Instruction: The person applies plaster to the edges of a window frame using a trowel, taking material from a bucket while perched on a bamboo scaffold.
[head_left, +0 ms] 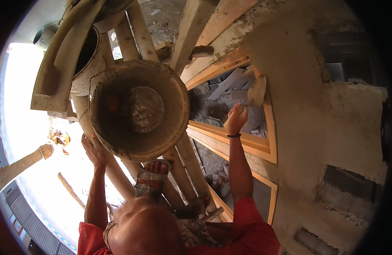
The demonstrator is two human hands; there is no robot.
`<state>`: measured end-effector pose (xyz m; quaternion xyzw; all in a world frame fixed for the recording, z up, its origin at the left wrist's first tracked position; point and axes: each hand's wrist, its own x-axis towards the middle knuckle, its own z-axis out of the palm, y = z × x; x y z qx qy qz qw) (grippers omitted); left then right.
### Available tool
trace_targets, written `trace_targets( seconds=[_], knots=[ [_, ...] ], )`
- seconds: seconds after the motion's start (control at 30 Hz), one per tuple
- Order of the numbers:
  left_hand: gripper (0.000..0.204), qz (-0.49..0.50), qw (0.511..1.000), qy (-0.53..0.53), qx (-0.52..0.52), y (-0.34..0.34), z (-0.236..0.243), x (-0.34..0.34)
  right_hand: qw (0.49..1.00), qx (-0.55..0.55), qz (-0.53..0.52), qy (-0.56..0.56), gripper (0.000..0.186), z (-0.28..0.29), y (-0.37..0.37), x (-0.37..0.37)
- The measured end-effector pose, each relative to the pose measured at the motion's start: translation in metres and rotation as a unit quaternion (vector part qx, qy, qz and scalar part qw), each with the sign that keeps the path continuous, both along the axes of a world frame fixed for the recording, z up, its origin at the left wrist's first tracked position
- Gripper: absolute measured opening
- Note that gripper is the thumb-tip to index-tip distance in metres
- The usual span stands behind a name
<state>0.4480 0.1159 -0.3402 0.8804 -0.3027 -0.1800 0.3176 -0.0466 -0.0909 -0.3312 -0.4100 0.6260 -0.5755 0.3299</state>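
A mortar-stained bucket sits on the wooden scaffold poles, with only residue visible inside. Below its left side, my left hand rests against a round pole, fingers extended and somewhat apart. To the bucket's right, my right hand is closed on a trowel's handle; the trowel's blade is raised beside the inner edge of an orange wooden window frame in the plastered wall. My sandalled foot stands on the scaffold below the bucket.
A second bucket with a wooden float stands upper left. An upright timber rises beyond. Gaps between poles show rubble below. Another orange frame is lower right, with recesses in the wall. A log juts out left.
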Motion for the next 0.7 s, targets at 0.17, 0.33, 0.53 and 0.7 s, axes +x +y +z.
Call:
trace_targets(
  seconds=[0.17, 0.33, 0.53, 0.7],
  knots=[
    [0.072, 0.011, 1.000, 0.008, 0.007, -0.001, 0.003, -0.002, 1.000, 0.002, 0.024, 0.002, 0.027, 0.002, -0.033, 0.012],
    [0.070, 0.006, 1.000, 0.010, -0.006, 0.000, -0.003, -0.002, 0.980, 0.040, 0.052, 0.189, 0.027, 0.003, -0.081, 0.017],
    [0.067, 0.013, 1.000, -0.009, 0.005, 0.004, 0.002, 0.000, 0.903, 0.064, 0.107, 0.411, 0.025, 0.027, -0.050, 0.041],
    [0.067, -0.008, 1.000, 0.001, -0.018, 0.001, -0.001, -0.005, 0.975, 0.074, 0.043, 0.205, 0.019, 0.012, 0.007, 0.010]
  ],
)
